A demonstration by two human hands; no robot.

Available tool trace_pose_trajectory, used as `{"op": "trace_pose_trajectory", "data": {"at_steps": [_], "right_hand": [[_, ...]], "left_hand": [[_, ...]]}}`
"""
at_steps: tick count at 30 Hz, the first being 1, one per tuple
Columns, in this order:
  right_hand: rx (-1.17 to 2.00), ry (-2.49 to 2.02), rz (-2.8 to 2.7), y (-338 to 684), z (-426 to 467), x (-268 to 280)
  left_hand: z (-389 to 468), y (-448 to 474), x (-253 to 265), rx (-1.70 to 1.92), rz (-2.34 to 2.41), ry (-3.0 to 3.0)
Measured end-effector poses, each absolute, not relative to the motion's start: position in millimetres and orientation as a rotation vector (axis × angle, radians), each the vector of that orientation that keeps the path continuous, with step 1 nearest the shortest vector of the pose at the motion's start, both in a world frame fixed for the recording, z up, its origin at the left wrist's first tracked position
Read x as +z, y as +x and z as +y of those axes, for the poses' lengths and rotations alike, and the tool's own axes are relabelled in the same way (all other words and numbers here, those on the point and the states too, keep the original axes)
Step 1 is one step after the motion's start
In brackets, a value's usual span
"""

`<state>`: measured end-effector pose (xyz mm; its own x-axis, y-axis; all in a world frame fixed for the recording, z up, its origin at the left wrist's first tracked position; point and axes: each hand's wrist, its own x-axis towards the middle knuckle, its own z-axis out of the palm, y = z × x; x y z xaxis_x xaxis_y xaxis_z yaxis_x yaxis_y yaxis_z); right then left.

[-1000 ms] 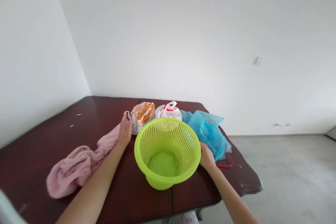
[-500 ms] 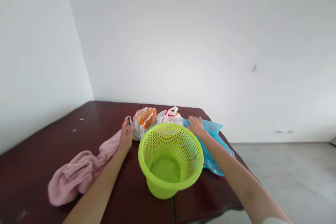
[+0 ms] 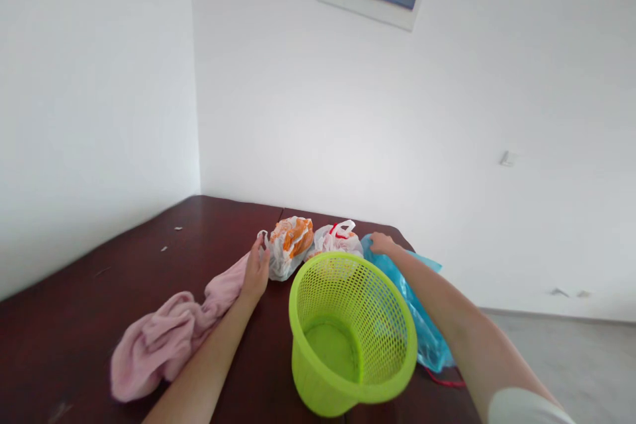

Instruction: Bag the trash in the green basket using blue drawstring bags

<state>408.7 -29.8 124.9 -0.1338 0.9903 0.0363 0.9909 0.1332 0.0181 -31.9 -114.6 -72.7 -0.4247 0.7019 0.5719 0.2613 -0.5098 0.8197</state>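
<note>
Over the last second, the right hand (image 3: 381, 243) had left the rim of a green plastic basket (image 3: 318, 374) and reached the far end of a crumpled blue bag (image 3: 424, 328), leaving the basket unheld. That bag lay beneath the hand and forearm, to the basket's right; whether the partly hidden fingers gripped it could not be told. The left hand (image 3: 254, 273), fingers loosely curved, stayed at the loop of an orange-and-white bag (image 3: 294, 237), its grip unclear, beside a pink cloth (image 3: 163, 343).
</note>
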Motion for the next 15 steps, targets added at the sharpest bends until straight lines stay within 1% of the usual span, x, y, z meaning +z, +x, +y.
{"op": "trace_pose_trajectory", "data": {"at_steps": [5, 10, 15], "right_hand": [[-0.129, -1.973, -2.058, 438.8, -18.2, 205.7], [-0.214, -1.689, -1.884, 455.5, -40.6, 285.3], [-0.328, -1.379, -1.730, 454.8, -67.0, 340.2]], "left_hand": [[-116.7, -30.1, -69.9, 2.007, 1.343, 1.463], [-117.3, -31.3, -67.8, 1.999, 1.342, 1.466], [-117.3, -32.3, -67.1, 2.005, 1.364, 1.445]]}}
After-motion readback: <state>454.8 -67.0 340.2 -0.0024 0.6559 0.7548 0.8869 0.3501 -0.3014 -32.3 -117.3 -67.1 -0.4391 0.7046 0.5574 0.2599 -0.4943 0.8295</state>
